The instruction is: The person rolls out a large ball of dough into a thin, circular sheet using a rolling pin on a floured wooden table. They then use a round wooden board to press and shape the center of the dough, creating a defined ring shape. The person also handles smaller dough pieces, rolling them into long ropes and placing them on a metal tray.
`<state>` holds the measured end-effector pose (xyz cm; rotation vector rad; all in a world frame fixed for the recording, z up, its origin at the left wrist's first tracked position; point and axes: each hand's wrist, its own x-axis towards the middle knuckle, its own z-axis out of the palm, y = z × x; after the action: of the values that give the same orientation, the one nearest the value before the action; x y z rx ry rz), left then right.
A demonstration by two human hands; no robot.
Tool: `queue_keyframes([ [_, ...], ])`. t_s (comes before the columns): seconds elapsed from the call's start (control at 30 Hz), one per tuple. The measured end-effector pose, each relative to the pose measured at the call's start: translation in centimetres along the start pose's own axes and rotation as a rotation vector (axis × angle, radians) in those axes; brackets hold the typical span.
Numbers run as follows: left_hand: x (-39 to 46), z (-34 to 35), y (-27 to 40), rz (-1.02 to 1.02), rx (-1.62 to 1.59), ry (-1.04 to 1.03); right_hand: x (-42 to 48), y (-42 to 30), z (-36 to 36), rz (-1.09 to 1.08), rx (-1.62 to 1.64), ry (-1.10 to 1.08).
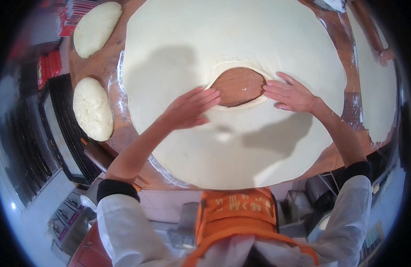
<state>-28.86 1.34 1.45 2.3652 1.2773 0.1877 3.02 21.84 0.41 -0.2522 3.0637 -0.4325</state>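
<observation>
A wide sheet of pale dough (pixel 232 150) covers most of the wooden worktop before me. Near its middle is an oval hole with a raised rim, and bare wood (pixel 240 85) shows through. My left hand (pixel 193 108) rests on the hole's left rim, fingers stretched towards the opening and thumb apart. Opposite it, my right hand (pixel 289 95) lies spread, its fingertips touching the right rim. I see neither hand gripping the dough; whether any fingertips are tucked under the edge cannot be made out.
Two dough lumps (pixel 96 28) (pixel 92 109) sit on the left. A wooden roller (pixel 100 157) lies by the front-left edge, near stacked dark trays (pixel 75 130). On the right are another dough sheet (pixel 377 96) and a rolling pin (pixel 367 25). An orange apron (pixel 237 213) meets the front edge.
</observation>
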Motion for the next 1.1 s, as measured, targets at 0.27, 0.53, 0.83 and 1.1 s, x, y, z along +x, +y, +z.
queue_keyframes([
  [0.27, 5.3, -0.4, -2.3, 0.210, -0.007, 0.045, 6.3, 0.9, -0.4, -0.045, 0.223, -0.088],
  [0.53, 0.8, -1.7, -5.0, 0.100, 0.132, 0.042, 0.7, 1.8, -1.4, 0.184, 0.055, -0.118],
  [0.83, 12.0, 3.7, 1.9, -0.931, 0.050, 0.503, 13.4, -5.3, 1.6, 0.905, 0.279, 0.498],
  [1.1, 12.7, 2.5, -4.2, -0.961, 0.299, 0.601, 14.4, 1.7, 3.5, 0.981, -0.114, 0.309],
])
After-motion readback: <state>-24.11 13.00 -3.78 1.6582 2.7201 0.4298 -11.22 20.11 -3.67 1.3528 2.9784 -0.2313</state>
